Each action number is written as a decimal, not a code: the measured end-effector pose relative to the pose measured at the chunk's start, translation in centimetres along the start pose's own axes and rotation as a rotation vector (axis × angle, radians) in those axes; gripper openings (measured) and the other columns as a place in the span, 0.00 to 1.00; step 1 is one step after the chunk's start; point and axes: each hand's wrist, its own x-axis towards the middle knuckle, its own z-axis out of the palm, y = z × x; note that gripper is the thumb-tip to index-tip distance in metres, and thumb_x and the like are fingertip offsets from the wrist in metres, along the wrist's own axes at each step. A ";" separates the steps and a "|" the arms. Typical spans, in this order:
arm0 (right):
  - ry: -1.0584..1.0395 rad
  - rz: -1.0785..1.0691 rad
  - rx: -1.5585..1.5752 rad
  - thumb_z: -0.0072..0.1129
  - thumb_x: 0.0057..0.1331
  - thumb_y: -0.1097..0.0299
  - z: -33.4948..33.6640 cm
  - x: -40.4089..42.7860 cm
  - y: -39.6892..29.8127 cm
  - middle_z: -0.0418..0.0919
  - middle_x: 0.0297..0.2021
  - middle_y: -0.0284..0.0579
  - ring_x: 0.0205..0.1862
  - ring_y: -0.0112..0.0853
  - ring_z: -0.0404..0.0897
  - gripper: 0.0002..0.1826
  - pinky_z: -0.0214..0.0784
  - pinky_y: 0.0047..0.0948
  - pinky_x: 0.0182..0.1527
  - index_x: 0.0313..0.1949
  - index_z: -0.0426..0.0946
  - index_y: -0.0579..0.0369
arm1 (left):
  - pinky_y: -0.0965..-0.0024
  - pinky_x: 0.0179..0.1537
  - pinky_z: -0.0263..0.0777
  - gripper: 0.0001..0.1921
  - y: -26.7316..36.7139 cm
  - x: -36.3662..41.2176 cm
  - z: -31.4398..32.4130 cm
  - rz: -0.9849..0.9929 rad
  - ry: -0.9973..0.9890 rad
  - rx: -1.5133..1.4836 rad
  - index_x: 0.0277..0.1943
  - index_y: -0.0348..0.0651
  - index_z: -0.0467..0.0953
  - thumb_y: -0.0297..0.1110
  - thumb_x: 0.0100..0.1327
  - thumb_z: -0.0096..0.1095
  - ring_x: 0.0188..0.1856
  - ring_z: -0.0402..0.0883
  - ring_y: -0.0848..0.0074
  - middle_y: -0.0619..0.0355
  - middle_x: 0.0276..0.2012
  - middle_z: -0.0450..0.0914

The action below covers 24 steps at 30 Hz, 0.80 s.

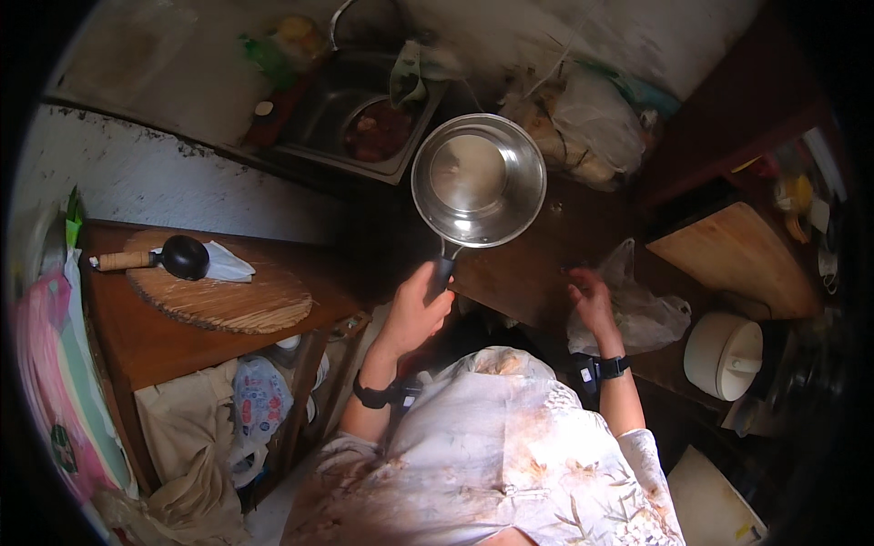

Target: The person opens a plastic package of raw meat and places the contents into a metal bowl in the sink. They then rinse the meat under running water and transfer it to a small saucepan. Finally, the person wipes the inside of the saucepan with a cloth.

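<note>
My left hand [414, 310] is wrapped around the black handle of a stainless steel saucepan [471, 179]. The pan is held out in front of me, its shiny inside facing up. Whether clear liquid lies in it, I cannot tell. My right hand [591, 300] hovers to the right over the brown counter [509, 280], fingers apart and slightly curled, holding nothing. Close beside that hand lies a clear plastic bag [642, 314]; its contents are not clear. Both wrists wear black bands with small devices.
A sink [321, 102] at the back holds a basin of reddish food [381, 130]. At left, a black ladle [184, 258] rests on a round wooden board [225, 300]. At right stand a wooden cutting board [744, 263] and a white lidded pot [724, 356]. Plastic bags [594, 123] crowd the back corner.
</note>
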 end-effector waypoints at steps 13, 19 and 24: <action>-0.260 -0.124 0.116 0.54 0.60 0.83 -0.7 6.5 -14.7 0.80 0.30 0.36 0.35 0.23 0.78 0.18 0.71 0.24 0.39 0.50 0.75 0.59 | 0.81 0.15 0.56 0.07 -0.8 -2.8 -5.2 0.057 -0.054 -0.324 0.45 0.41 0.64 0.23 0.66 0.50 0.14 0.59 0.87 0.66 0.19 0.63; -0.421 -0.500 0.132 0.59 0.64 0.72 -1.2 11.8 -26.7 0.72 0.55 0.48 0.59 0.37 0.71 0.22 0.66 0.34 0.57 0.58 0.69 0.57 | 0.79 0.15 0.58 0.06 -4.6 -4.0 -7.1 0.033 -0.020 -0.427 0.43 0.41 0.65 0.25 0.64 0.50 0.14 0.59 0.86 0.66 0.19 0.64; -0.431 -0.581 0.244 0.56 0.68 0.67 -0.5 17.8 -37.7 0.78 0.49 0.43 0.50 0.27 0.76 0.19 0.69 0.28 0.51 0.56 0.72 0.59 | 0.78 0.16 0.58 0.04 -7.1 -5.4 -8.8 0.045 0.006 -0.468 0.42 0.41 0.65 0.27 0.67 0.51 0.14 0.59 0.86 0.66 0.19 0.64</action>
